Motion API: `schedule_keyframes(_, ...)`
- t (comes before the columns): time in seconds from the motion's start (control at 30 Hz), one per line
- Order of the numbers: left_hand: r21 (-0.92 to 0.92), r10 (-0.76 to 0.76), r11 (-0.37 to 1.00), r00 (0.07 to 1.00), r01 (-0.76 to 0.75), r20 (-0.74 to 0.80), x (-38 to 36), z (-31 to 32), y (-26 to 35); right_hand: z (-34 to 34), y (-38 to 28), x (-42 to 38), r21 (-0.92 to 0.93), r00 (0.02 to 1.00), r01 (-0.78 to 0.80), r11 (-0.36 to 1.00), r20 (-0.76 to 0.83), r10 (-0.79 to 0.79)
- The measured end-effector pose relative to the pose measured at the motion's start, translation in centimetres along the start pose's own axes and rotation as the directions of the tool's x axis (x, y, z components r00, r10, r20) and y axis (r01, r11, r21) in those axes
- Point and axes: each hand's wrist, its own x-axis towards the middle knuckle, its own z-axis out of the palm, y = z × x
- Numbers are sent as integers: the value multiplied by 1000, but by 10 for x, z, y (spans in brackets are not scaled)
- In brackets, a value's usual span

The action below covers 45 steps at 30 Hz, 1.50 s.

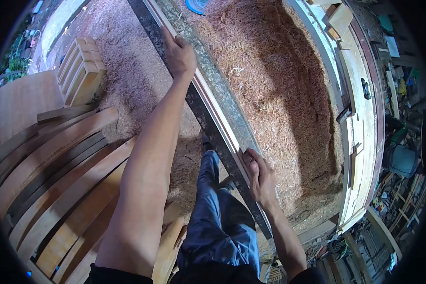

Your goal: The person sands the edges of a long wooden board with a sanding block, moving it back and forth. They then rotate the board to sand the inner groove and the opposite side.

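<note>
A long, narrow wooden strip [215, 105] lies lengthwise on a dark, worn beam [201, 111] that crosses in front of my body. Toward the far end, my left hand [181, 57] is closed on the strip, its fingers partly hidden from above. Nearer to me, my right hand [261, 176] grips the same strip with bent fingers, the thumb lying along the near part. Part of the strip is covered by both hands.
Wood shavings [274, 90] cover the floor right of the beam. Several planks [57, 175] are stacked at left, near bundled wood blocks [83, 71]. A bench with boards [357, 123] runs along the right. A blue round item [195, 5] sits at the top.
</note>
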Motion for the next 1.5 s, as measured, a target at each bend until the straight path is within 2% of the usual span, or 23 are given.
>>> schedule_keyframes(0.03, 22, 43, 999, 999, -42, -19, 2, 1, -2, 0, -1, -1, -12, 1000, 23, 1000, -11, -23)
schedule_keyframes(0.13, 28, -10, 1000, 1000, 10, 6, 0, -1, 2, 1, -3, 3, -79, 999, -16, 997, 43, 20)
schedule_keyframes(0.17, 18, 4, 1000, 1000, -4, 0, 0, 0, 2, 1, -5, 6, -16, 995, -93, 996, 37, 94)
schedule_keyframes(0.37, 5, 30, 1000, 999, -30, -11, 0, 2, -3, 12, 3, 12, 48, 1000, 3, 999, -9, -2)
schedule_keyframes(0.47, -30, 21, 999, 1000, -21, -10, 1, 2, -3, 11, -5, 21, 36, 999, -29, 999, 35, 27)
schedule_keyframes(0.57, -39, 1, 999, 1000, -1, -9, 1, 1, 1, 14, -5, 33, 110, 999, 46, 993, 16, -48)
schedule_keyframes(0.67, -32, -3, 999, 1000, 3, -14, 2, 1, -3, 23, -11, 56, 208, 999, 27, 978, -29, -22)
schedule_keyframes(0.7, -40, -5, 999, 1000, 4, -13, 2, 1, -3, 26, -15, 65, 237, 996, 73, 969, -75, -56)
schedule_keyframes(0.83, -34, -16, 999, 1000, 16, -3, 2, 1, 0, 25, -33, 90, 132, 999, 35, 991, -20, -33)
schedule_keyframes(0.97, -25, -22, 999, 1000, 22, -4, 1, 1, 3, 14, -10, 51, 173, 995, 100, 980, 5, -102)
schedule_keyframes(1.07, -21, -35, 999, 999, 35, -2, 1, -1, 2, 8, -15, 23, 154, 999, 17, 988, -35, -12)
schedule_keyframes(1.1, -24, -38, 999, 999, 38, 0, 1, -1, 3, 11, -14, 25, 156, 997, -64, 986, -25, 69)
schedule_keyframes(1.23, -3, -11, 1000, 1000, 11, -13, 1, 1, 1, 20, -18, 61, 127, 996, 81, 989, -50, -75)
schedule_keyframes(1.33, 2, 24, 1000, 999, -24, -26, 2, 2, 0, 25, -24, 87, 130, 999, 24, 991, 21, -27)
schedule_keyframes(1.43, -16, 0, 1000, 1000, 0, -15, 3, 2, -1, 24, -21, 86, 175, 999, 34, 984, 27, -39)
schedule_keyframes(1.5, -16, -5, 1000, 1000, 4, -15, 1, 3, -1, 22, -18, 87, 184, 997, -17, 983, 72, 3)
